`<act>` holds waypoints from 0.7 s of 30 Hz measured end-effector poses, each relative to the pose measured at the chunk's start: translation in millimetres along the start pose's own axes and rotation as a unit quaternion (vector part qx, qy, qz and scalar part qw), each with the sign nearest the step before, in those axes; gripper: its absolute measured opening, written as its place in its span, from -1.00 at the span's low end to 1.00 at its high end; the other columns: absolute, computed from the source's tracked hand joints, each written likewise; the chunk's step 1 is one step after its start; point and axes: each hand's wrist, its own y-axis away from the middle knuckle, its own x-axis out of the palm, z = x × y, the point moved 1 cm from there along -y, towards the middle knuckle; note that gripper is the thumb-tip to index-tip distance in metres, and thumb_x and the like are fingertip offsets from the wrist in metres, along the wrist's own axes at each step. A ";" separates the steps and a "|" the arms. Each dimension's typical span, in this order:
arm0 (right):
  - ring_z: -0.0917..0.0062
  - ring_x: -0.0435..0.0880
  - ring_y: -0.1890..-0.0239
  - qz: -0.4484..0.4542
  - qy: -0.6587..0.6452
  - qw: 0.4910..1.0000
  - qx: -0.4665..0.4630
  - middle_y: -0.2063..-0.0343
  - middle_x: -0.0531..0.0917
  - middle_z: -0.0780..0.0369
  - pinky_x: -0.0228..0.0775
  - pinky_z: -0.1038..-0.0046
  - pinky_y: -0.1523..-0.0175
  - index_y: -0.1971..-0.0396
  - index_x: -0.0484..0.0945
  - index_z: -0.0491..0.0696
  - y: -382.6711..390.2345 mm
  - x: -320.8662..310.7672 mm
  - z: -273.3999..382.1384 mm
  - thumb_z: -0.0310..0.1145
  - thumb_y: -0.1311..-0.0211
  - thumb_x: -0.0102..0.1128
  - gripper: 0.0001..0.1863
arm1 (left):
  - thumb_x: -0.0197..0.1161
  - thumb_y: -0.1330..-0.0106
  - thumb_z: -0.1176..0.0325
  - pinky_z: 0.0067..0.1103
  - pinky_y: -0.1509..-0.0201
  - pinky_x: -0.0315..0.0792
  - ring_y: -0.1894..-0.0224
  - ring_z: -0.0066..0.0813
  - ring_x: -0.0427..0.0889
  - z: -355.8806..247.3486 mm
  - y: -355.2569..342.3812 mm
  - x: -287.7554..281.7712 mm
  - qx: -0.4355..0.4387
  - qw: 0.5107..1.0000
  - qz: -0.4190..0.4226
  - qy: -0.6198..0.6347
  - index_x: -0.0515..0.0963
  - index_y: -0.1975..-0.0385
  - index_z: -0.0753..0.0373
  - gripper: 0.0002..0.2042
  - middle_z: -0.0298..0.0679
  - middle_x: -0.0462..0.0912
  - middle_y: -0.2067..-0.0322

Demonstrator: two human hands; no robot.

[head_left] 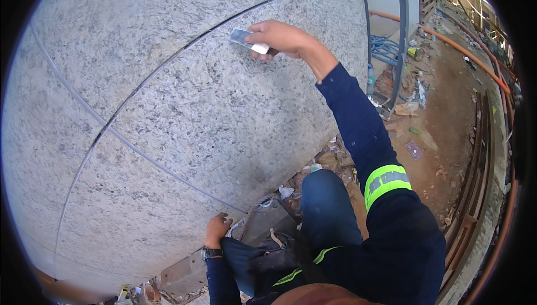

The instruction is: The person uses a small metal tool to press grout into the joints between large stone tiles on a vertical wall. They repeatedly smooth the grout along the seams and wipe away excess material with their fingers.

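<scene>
My right hand (274,37) is closed around a small flat rectangular tool (241,37), with a grey face and a white end; its exact kind does not show. It holds the tool against or very close to the speckled grey wall panel (224,109), just below a dark curved joint (184,49). Lower down, my left hand (217,229) is beside the panel's bottom edge, near my bent knee. Its fingers are loosely bent and slightly apart, with nothing seen in them. A dark watch is on that wrist.
A grey metal frame (401,42) stands at the panel's right end, with blue rope (384,50) and a plastic bottle (370,75) by it. Rubble and litter lie along the wall's foot. Long rusty metal bars (474,176) and an orange pipe (447,39) run along the right.
</scene>
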 end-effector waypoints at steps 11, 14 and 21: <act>0.54 0.72 0.47 -0.228 -0.048 0.971 -0.054 0.32 0.75 0.09 0.59 0.49 0.39 -0.30 0.38 -0.31 -29.2 -36.7 -21.6 -0.36 -0.55 0.03 -0.54 | 0.39 -0.26 0.09 -0.22 -0.07 0.62 0.06 0.04 0.79 -2.6 -12.9 -3.2 0.012 1.000 -0.008 -0.008 0.70 -0.06 0.25 -0.55 0.04 0.81 0.14; 0.49 0.76 0.46 -0.042 0.046 0.996 -0.062 0.34 0.78 0.10 0.63 0.44 0.36 -0.25 0.46 -0.31 4.0 33.9 -3.6 -0.33 -0.54 0.05 -0.56 | 0.38 -0.27 0.08 -0.21 -0.08 0.62 0.04 0.04 0.78 2.6 2.1 0.2 -0.006 1.000 -0.005 -0.005 0.70 -0.06 0.24 -0.55 0.03 0.81 0.14; 0.11 0.82 0.30 -0.363 0.228 0.895 -0.124 0.29 0.77 -0.10 0.67 0.13 0.18 -0.23 0.46 -0.35 -17.3 -38.1 -35.3 -0.36 -0.49 0.05 -0.55 | 0.43 -0.25 0.09 -0.25 -0.04 0.64 0.08 -0.04 0.80 1.4 -10.3 -3.3 0.021 0.999 -0.030 -0.012 0.70 -0.08 0.22 -0.54 0.02 0.82 0.16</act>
